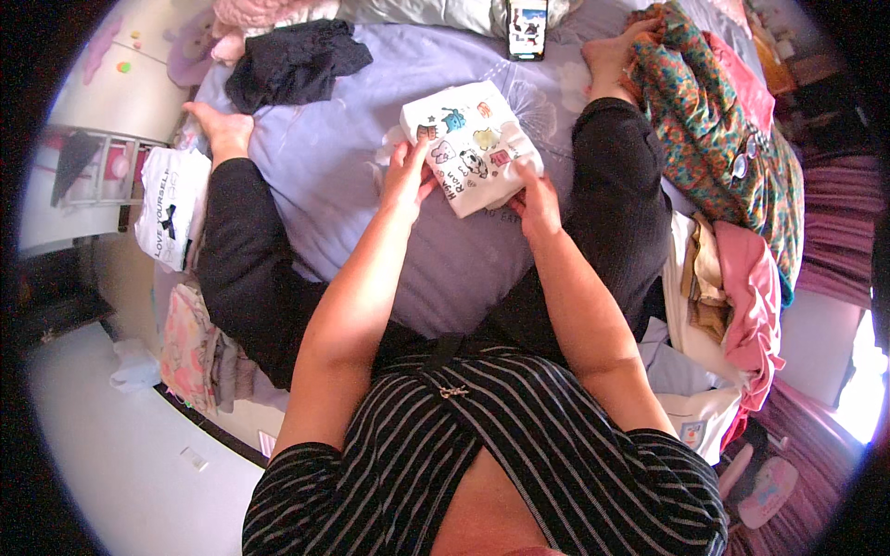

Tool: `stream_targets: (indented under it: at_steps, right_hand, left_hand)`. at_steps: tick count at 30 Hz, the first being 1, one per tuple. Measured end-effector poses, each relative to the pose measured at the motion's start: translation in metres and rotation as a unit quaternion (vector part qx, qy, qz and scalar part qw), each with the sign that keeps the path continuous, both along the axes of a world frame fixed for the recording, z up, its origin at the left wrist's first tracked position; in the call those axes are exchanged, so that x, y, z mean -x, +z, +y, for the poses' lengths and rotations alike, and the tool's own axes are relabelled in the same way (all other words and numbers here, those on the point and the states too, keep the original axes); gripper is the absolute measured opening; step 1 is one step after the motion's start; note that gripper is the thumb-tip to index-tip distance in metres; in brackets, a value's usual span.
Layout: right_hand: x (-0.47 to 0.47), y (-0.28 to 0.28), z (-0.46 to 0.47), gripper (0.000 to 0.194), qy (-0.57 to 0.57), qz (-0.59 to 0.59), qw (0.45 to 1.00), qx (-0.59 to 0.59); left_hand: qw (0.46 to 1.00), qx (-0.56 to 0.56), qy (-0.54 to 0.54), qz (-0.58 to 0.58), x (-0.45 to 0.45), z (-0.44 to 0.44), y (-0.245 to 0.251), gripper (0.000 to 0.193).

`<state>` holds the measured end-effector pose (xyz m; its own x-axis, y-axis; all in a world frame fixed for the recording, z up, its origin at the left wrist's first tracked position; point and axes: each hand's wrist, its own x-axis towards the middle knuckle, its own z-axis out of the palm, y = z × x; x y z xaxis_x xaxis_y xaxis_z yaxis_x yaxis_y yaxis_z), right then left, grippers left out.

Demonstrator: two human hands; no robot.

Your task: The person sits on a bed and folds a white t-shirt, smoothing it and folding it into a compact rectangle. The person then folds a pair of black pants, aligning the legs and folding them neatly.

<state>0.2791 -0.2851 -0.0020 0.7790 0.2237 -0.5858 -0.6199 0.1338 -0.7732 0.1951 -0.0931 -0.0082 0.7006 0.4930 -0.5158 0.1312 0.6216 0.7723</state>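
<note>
A neatly folded white garment, printed with small cartoon figures and writing, lies between my hands above the bed. My left hand grips its near left edge, fingers partly hidden beneath it. On the opposite side, my right hand holds the near right corner, thumb on top. The folded block is tilted, with one corner pointing towards me. Under and around it spreads a lavender bedsheet with a pale floral print.
A black crumpled cloth lies at far left. A lit phone leans at the back. On the right are a patterned green-orange cloth, eyeglasses and pink clothing. A folded white shirt and folded clothes line the left.
</note>
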Motion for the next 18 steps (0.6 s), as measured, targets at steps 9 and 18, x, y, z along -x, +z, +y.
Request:
stream_targets:
  at_steps: [9,18]
  right_hand:
    - [-0.006,-0.009,0.004,0.044,-0.062,0.059,0.972,-0.22]
    - [0.017,-0.005,-0.001,0.057,-0.054,0.036,0.997,-0.048]
  left_hand:
    - [0.985,0.101,0.096,-0.098,-0.004,0.001,-0.014,0.037]
    - [0.979,-0.157,0.111,0.069,0.011,0.032,-0.006,0.064]
